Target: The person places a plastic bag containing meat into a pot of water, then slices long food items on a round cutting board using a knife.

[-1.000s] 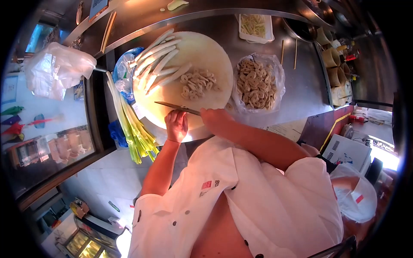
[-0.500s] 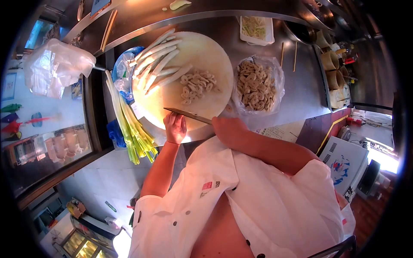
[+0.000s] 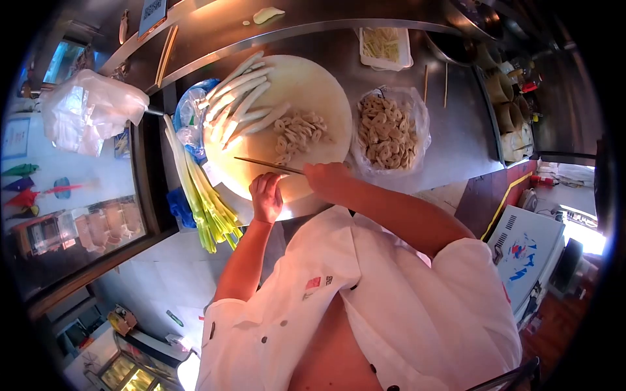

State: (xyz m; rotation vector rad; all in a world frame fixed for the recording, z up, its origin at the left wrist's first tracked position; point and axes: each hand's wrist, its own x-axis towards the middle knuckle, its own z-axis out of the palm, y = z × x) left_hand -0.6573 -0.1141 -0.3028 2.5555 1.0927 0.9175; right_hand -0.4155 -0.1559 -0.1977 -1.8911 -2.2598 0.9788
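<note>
My right hand (image 3: 327, 181) is closed round the handle of a kitchen knife (image 3: 267, 164). The blade points left over the near part of a round chopping board (image 3: 326, 85). Just below the blade, at the board's near edge, my left hand (image 3: 266, 195) has its fingers bent together; whether anything is in them is hidden. Trimmed white scallion stalks (image 3: 238, 101) lie in a bunch on the board's left side. Beside them is a small heap of beige curved slices (image 3: 300, 133). More such slices fill a clear plastic bag (image 3: 386, 130) right of the board.
Long green-topped scallions (image 3: 202, 195) hang over the counter's left edge. A blue bag (image 3: 194, 117) lies left of the board. A white tub (image 3: 386, 49) of pale shreds stands at the back, with chopsticks (image 3: 446, 85) on the steel counter (image 3: 456, 130). A shelf edge (image 3: 313, 29) runs behind.
The knife and my right hand have moved up and left, farther over the board. The blade now sits above my left hand's fingers, which have shifted little.
</note>
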